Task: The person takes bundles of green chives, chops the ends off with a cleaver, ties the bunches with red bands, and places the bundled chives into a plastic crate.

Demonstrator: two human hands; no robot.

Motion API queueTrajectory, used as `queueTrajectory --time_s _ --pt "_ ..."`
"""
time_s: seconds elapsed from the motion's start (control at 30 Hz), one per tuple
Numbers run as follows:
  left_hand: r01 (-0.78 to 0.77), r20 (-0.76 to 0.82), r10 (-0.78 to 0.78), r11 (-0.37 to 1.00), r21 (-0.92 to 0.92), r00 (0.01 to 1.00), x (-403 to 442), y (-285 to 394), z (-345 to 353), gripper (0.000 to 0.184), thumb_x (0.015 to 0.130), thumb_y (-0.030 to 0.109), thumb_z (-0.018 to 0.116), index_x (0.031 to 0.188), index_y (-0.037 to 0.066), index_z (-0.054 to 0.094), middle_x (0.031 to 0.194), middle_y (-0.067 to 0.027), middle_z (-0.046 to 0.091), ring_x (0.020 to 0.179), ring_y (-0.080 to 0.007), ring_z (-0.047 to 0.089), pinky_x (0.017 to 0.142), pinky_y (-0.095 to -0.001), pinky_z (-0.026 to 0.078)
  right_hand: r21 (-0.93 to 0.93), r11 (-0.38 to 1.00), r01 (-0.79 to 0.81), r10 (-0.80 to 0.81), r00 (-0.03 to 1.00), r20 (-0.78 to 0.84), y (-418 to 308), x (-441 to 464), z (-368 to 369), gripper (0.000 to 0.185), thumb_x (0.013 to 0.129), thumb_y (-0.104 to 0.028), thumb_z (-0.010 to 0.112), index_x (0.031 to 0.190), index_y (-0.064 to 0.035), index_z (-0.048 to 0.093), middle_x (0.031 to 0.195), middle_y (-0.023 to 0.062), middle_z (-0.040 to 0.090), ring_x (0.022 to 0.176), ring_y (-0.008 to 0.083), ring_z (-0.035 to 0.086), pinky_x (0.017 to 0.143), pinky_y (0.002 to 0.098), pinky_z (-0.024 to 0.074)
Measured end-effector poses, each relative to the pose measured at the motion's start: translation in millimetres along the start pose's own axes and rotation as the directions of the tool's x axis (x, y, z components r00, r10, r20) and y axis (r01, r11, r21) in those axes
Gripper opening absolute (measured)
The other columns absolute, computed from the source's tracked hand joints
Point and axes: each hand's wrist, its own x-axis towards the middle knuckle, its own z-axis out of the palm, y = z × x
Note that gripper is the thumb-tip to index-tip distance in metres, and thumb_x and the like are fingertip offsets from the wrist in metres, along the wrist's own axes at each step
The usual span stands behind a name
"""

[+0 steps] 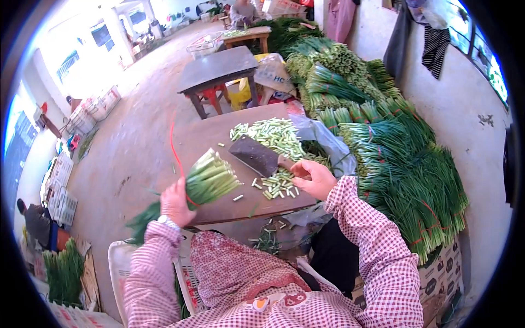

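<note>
My left hand is closed around a bundle of long green stalks, which look like garlic chives or scallions. Their pale cut ends point right over the table, and the dark leaves hang to the left. A red tie loops up from the bundle beside my fingers. My right hand grips the wooden handle of a cleaver. Its broad dark blade points left and lies on or just above the brown table. Short cut stalk pieces are heaped behind the blade, with more scattered in front of it.
Tied green bundles are piled high along the right wall. A dark-topped table stands beyond mine, and another person sits farther back. A white crate is by my left side; cut bits lie on the floor below the table.
</note>
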Motion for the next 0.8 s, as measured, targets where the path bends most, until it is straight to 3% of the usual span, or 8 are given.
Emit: queueTrajectory --time_s 0.13,0.2,0.33,0.4,0.53,0.63,0.73,0.8 --pt "-0.081 0.163 0.077 0.997 0.019 0.984 2 2 13 0.109 0.053 0.034 0.083 0.142 0.007 0.026 0.126 -0.0173 0.045 0.118 -0.0362 0.046 0.099 -0.0465 0.037 -0.527 0.847 0.064 -0.144 0.983 -0.112 46 29 13 0.039 0.079 -0.024 0.065 0.114 -0.0084 0.057 0.111 0.0157 0.056 0.104 0.0325 0.055 0.089 0.0430 0.0463" --pt "-0.056 0.255 0.065 0.997 -0.045 0.965 6 2 -4 0.112 0.052 0.036 0.084 0.144 0.008 0.026 0.127 -0.0174 0.043 0.119 -0.0365 0.045 0.100 -0.0467 0.037 -0.597 0.802 -0.025 -0.056 0.992 -0.117 46 42 12 0.042 0.080 -0.027 0.064 0.117 -0.0106 0.055 0.110 0.0145 0.057 0.104 0.0332 0.055 0.091 0.0422 0.0453" --pt "-0.050 0.427 0.001 0.993 0.104 0.904 24 27 -36 0.108 0.053 0.038 0.084 0.140 0.006 0.030 0.132 -0.0183 0.040 0.120 -0.0359 0.045 0.098 -0.0470 0.040 -0.551 0.834 -0.003 0.017 1.000 0.020 58 65 14 0.043 0.079 -0.025 0.068 0.116 -0.0078 0.054 0.104 0.0187 0.056 0.098 0.0353 0.056 0.087 0.0415 0.0466" --pt "-0.243 0.148 0.255 0.965 -0.096 0.956 29 31 -27 0.107 0.052 0.040 0.085 0.137 0.003 0.033 0.134 -0.0197 0.039 0.121 -0.0359 0.045 0.101 -0.0471 0.038 -0.550 0.835 0.034 -0.026 0.999 0.023 60 72 15 0.043 0.078 -0.022 0.070 0.115 -0.0072 0.053 0.102 0.0183 0.055 0.097 0.0357 0.056 0.086 0.0410 0.0469" --pt "-0.371 -0.006 0.372 0.922 -0.108 0.928 50 36 1 0.112 0.051 0.044 0.086 0.138 -0.001 0.031 0.137 -0.0222 0.039 0.125 -0.0365 0.042 0.106 -0.0448 0.034 -0.589 0.806 0.061 -0.018 0.997 0.078 57 88 16 0.044 0.074 -0.019 0.070 0.112 -0.0038 0.053 0.103 0.0195 0.055 0.098 0.0364 0.056 0.086 0.0409 0.0470" --pt "-0.143 0.279 0.196 0.969 -0.200 0.940 56 21 17 0.124 0.047 0.049 0.086 0.142 0.002 0.022 0.134 -0.0208 0.043 0.126 -0.0346 0.042 0.109 -0.0540 0.026 -0.640 0.768 -0.022 0.104 0.990 0.091 33 100 10 0.053 0.068 -0.022 0.071 0.113 -0.0001 0.053 0.104 0.0202 0.056 0.099 0.0362 0.057 0.086 0.0400 0.0477" --pt "-0.079 0.395 0.117 0.990 -0.113 0.911 52 18 1 0.125 0.046 0.051 0.086 0.142 0.003 0.023 0.131 -0.0198 0.047 0.126 -0.0333 0.043 0.108 -0.0596 0.022 -0.652 0.746 -0.131 0.272 0.955 0.119 16 106 2 0.056 0.063 -0.028 0.071 0.108 0.0027 0.057 0.100 0.0205 0.061 0.095 0.0340 0.060 0.084 0.0379 0.0488" --pt "-0.082 0.345 0.125 0.987 -0.136 0.930 47 9 12 0.123 0.046 0.050 0.086 0.142 0.003 0.024 0.128 -0.0192 0.050 0.124 -0.0336 0.045 0.106 -0.0637 0.019 -0.460 0.847 -0.266 0.421 0.864 0.275 7 103 -1 0.052 0.067 -0.031 0.069 0.105 0.0028 0.059 0.096 0.0210 0.065 0.089 0.0328 0.063 0.080 0.0376 0.0496"
